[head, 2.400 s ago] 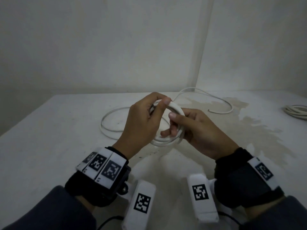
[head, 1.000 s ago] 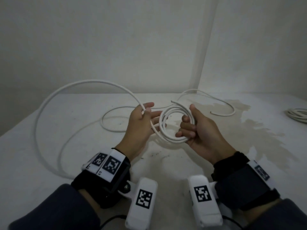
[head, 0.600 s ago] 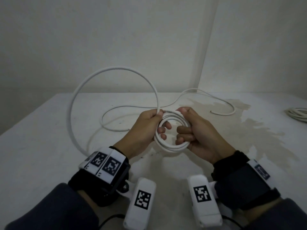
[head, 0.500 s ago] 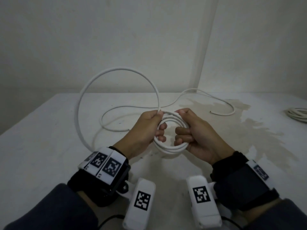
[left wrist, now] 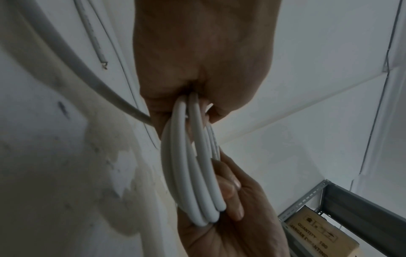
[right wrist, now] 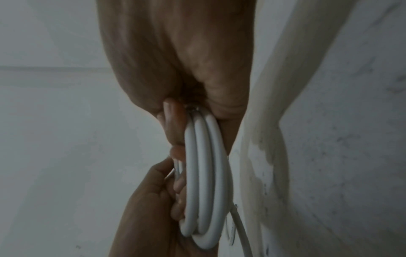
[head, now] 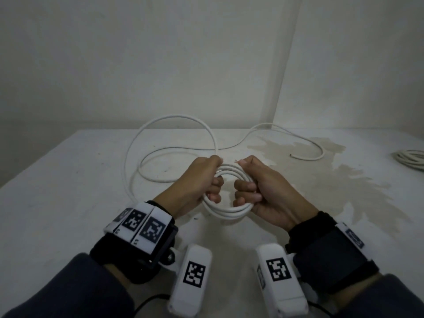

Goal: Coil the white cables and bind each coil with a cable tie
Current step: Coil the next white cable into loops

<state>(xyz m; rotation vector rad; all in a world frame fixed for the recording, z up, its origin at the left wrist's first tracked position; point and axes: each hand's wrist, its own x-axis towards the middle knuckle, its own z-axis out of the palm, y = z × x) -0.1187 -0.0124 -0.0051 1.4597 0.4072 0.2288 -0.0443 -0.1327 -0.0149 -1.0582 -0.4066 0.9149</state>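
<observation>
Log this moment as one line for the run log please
step: coiling | left hand: grips coil, feeding loose cable | right hand: grips coil | cable tie: none seen | second coil: on table, far right

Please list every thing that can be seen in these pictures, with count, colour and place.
coil: one, white, held above the table between both hands
loose cable: one length, white, looping from the coil across the table
second bundle: one, white, table's far right edge
table: one, whitish, stained at right
shelf frame: one, grey, with a brown box, left wrist view
left hand: grips the coil's left side
right hand: grips the coil's right side
</observation>
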